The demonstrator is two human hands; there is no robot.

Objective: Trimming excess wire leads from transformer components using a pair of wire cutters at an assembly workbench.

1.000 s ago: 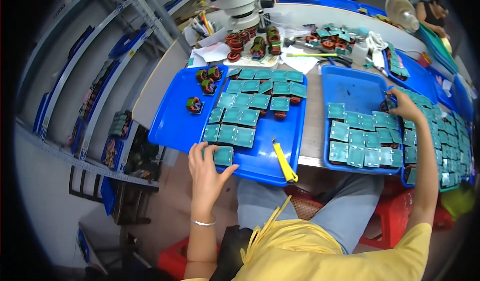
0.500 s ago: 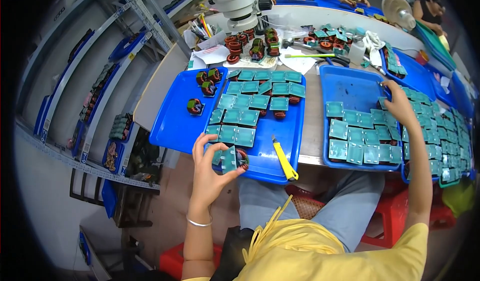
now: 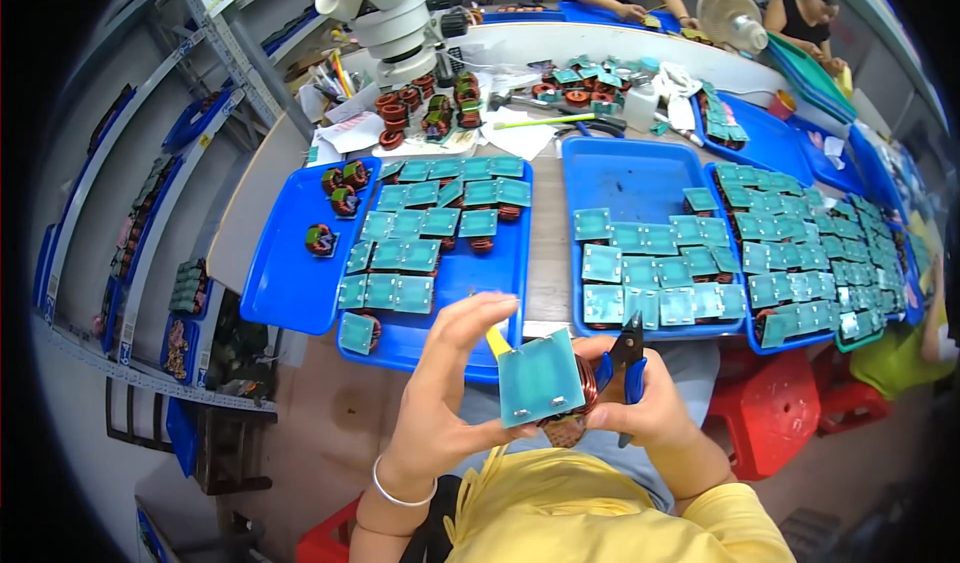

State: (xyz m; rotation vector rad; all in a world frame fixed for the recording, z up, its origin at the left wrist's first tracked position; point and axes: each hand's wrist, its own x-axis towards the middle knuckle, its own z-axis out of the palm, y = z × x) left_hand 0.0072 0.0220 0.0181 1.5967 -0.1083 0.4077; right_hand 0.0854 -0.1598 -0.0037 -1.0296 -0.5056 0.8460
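Note:
In front of my lap, my left hand point(image 3: 440, 388) holds a copper-wound coil with a square green circuit board point(image 3: 540, 381) on it. The board's flat face is turned up toward me and tilted. My right hand point(image 3: 660, 408) grips blue-handled cutting pliers point(image 3: 628, 358), their dark jaws pointing up, and its fingers reach close to the coil's right side. Behind my left hand lies the blue left tray point(image 3: 490, 273), bearing several more coils with green boards. A yellow utility knife point(image 3: 497, 341) shows partly behind the held board.
Another blue tray point(image 3: 300, 213) at the left carries a few coils. To the right stand a half-filled blue tray point(image 3: 630, 178) and fuller ones beyond. A microscope point(image 3: 395, 23), loose coils and a white bottle point(image 3: 640, 103) are at the back. Co-workers sit across. Red stools point(image 3: 765, 413) are at right.
My right hand has come from the right tray to my lap, now with the cutting pliers. My left hand has lifted a coil off the left tray's near corner. The view has shifted right.

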